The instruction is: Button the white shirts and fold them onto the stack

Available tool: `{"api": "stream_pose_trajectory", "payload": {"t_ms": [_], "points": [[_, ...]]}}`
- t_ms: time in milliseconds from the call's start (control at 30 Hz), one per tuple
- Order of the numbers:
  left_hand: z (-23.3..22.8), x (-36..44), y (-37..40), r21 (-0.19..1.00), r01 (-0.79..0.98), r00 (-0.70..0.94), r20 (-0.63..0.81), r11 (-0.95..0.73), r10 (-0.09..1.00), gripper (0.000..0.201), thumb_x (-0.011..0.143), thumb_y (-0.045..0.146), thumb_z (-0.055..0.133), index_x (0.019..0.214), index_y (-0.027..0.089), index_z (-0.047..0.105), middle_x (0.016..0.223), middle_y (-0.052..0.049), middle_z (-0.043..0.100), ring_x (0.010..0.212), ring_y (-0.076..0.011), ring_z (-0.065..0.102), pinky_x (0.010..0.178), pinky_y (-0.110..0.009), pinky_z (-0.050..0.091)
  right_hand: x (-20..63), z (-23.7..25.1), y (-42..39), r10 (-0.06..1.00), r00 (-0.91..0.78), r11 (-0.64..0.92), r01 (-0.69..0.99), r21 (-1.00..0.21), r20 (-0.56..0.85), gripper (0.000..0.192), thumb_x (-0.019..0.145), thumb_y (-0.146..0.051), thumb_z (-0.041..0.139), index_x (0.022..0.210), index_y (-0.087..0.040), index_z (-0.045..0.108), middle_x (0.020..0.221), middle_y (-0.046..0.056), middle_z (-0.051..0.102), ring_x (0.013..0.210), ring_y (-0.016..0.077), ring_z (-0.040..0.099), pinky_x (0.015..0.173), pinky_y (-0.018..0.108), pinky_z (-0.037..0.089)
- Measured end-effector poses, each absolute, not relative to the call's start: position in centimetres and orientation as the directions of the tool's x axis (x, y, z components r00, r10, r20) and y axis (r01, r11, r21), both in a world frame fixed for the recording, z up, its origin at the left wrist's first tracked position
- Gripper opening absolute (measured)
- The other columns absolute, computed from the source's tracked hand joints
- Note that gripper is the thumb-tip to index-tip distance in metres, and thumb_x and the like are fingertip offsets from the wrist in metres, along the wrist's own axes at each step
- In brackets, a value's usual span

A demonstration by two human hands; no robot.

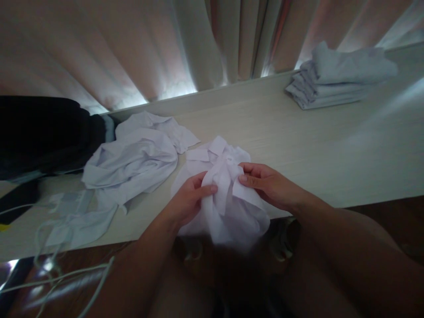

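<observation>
Gripping the crumpled white shirt (221, 194) at the counter's (331, 150) near edge, your left hand (188, 201) and right hand (265, 183) pinch its fabric; folded stack (338, 77) waits at two o'clock, unfolded shirts (132, 161) at ten

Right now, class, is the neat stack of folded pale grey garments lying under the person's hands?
No: the stack of folded pale grey garments lies far off by the curtain, while both hands grip a crumpled white shirt.

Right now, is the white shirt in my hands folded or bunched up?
Bunched up: the white shirt is crumpled, gripped by the left hand and right hand, hanging over the table edge.
</observation>
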State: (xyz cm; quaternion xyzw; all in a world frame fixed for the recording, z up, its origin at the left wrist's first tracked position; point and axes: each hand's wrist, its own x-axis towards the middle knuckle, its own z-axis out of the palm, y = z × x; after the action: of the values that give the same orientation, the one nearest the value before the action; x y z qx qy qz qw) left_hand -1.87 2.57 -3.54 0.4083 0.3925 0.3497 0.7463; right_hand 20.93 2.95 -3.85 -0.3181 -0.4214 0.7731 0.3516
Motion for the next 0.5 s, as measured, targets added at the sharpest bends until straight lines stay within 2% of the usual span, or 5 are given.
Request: {"api": "stream_pose_trajectory", "payload": {"t_ms": [167,267,333,400,500], "points": [[-2.9,-2.4,2.5,0.942,0.011,0.517,-0.291,0.334,0.805,0.031,0.078,0.03,0.075,0.105,0.016,0.073,0.094,-0.006,0.075,0.079,-0.0184,0.068,0.073,-0.027,0.052,21.1,-3.2,3.0,0.735,-0.658,-0.291,-0.083,-0.953,-0.167,0.023,0.085,-0.038,0.072,0.092,-0.017,0.065,0.085,0.0,0.065,0.071,0.0114,0.058,0.064,0.022,0.045],[-2.0,-3.6,2.9,0.939,0.305,0.826,-0.344,0.16,0.446,0.025,0.073,0.035,0.08,0.09,0.017,0.076,0.084,-0.004,0.074,0.074,-0.0189,0.067,0.068,-0.026,0.05,22.1,-2.2,3.2,0.405,-0.878,-0.152,0.209,-0.966,-0.254,0.021,0.083,-0.035,0.074,0.088,-0.016,0.068,0.081,-0.001,0.065,0.072,0.0122,0.058,0.067,0.022,0.044],[-1.7,-4.4,3.4,0.929,0.369,0.905,-0.364,0.018,0.222,0.023,0.076,0.039,0.077,0.086,0.018,0.077,0.083,-0.004,0.074,0.076,-0.0203,0.067,0.072,-0.028,0.051,23.1,-1.9,3.5,0.212,-0.917,-0.106,0.322,-0.941,-0.337,0.023,0.086,-0.038,0.069,0.086,-0.015,0.069,0.08,0.001,0.067,0.074,0.0141,0.06,0.07,0.025,0.045],[-2.0,-5.1,4.1,0.903,0.423,0.846,-0.364,-0.075,0.389,0.027,0.086,0.043,0.064,0.085,0.019,0.076,0.082,-0.004,0.074,0.078,-0.0196,0.067,0.076,-0.029,0.052,24.0,-2.0,4.1,0.27,-0.885,-0.079,0.371,-0.925,-0.379,0.036,0.092,-0.046,0.058,0.076,-0.014,0.067,0.072,0.003,0.066,0.068,0.0147,0.06,0.068,0.026,0.045],[-3.8,-6.0,5.6,0.755,0.643,0.409,-0.194,-0.131,0.892,0.033,0.093,0.042,0.05,0.088,0.019,0.074,0.088,-0.005,0.074,0.084,-0.02,0.067,0.08,-0.032,0.052,24.8,-3.4,5.4,0.728,-0.604,0.009,0.481,-0.876,-0.324,0.053,0.098,-0.053,0.04,0.062,-0.018,0.056,0.058,0.002,0.06,0.057,0.0139,0.055,0.062,0.027,0.041]]}}
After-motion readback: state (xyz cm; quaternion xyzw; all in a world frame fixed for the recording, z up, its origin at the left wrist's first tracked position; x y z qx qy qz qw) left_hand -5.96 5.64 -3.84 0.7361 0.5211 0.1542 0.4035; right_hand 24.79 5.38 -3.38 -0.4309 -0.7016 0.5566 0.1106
